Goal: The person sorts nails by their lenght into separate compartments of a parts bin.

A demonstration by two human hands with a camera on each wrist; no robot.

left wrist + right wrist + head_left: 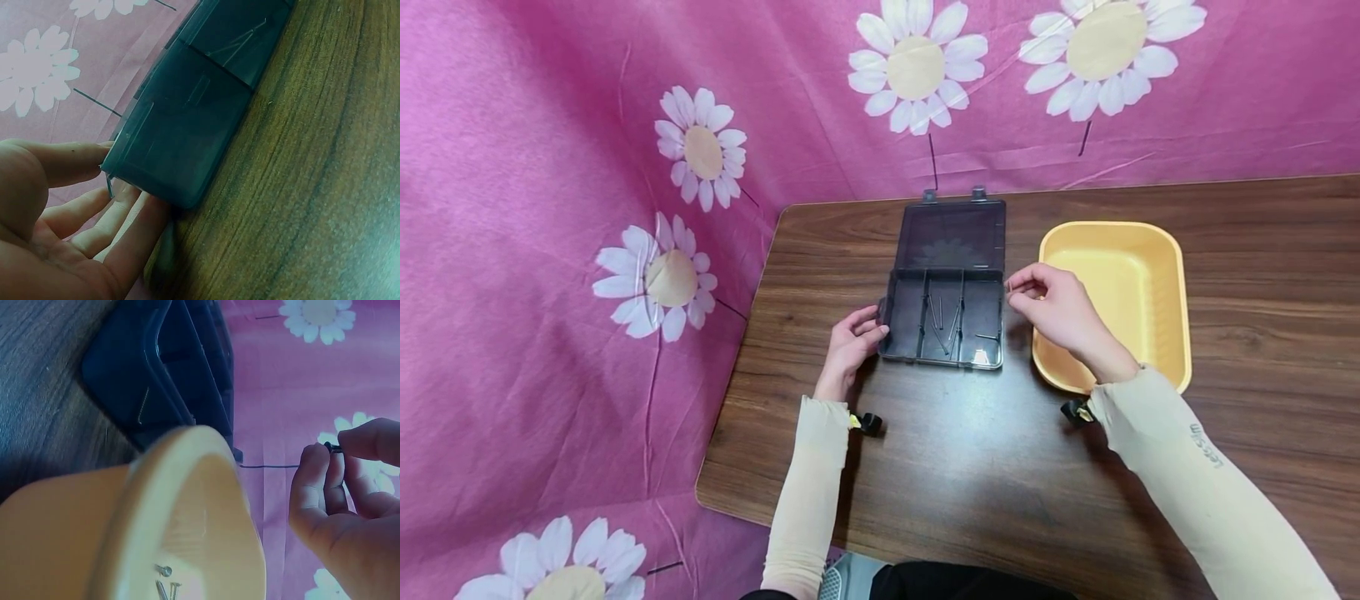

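Daisy cloth (805, 108) borders the woodgrain table (947, 483), left hand (847, 352) gripping box (904, 325), right hand (1062, 312) pinching dark piece (334, 448).

Nicely bright in the head view, lit seemingly from above. Got a milky glare patch on the table (977, 450) toward 5 o'clock, plus a tiny hot spot inside the dark box (906, 321). Can spot soft shadows beside both sleeves (811, 483). Way dimmer in the left wrist view tbh: teal-tinted, with washed-out cloth (100, 69) at 10 o'clock and bluish glare at 4. Murky and blue-purple in the right wrist view, with the yellow tub (140, 506) rim blurred around 7.
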